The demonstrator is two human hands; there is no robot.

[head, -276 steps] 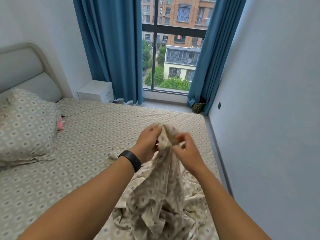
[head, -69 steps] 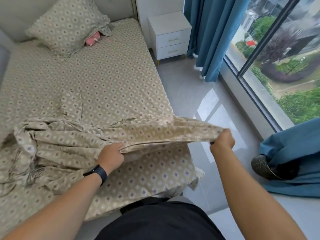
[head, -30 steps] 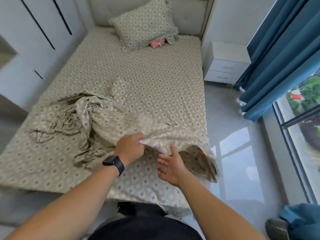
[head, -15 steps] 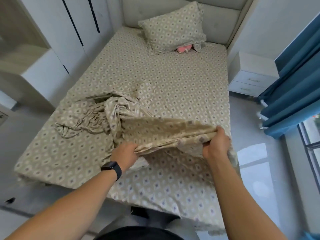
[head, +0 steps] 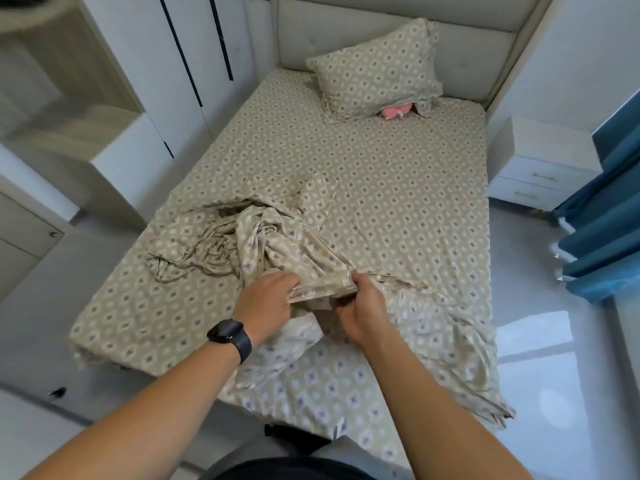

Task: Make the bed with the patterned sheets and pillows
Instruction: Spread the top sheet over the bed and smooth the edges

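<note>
Foot edge of bed, person standing at it, looking down.

Half a second before, both hands held a stretch of the loose top sheet (head: 277, 244) taut between them, well apart and lifted off the mattress. At this moment the span had collapsed: left hand (head: 266, 303) and right hand (head: 360, 310) sat close together near the middle of the foot edge, each with fingers curled round the same gathered fold of sheet, the fold bunched between them and resting on the bed.

Rest of the sheet lay crumpled toward the left edge, one flap trailing over the foot corner on the right. Fitted sheet (head: 398, 188) beneath looked smooth and in place. One pillow (head: 374, 67) stood propped against the headboard (head: 391, 29), a pink object (head: 394, 111) just under its lower edge. Black watch (head: 230, 336) on left wrist.

Judgement: the hands appeared to be feeding along the hem to find a corner, not spreading yet. Top sheet not yet laid out; task early to midway.
</note>
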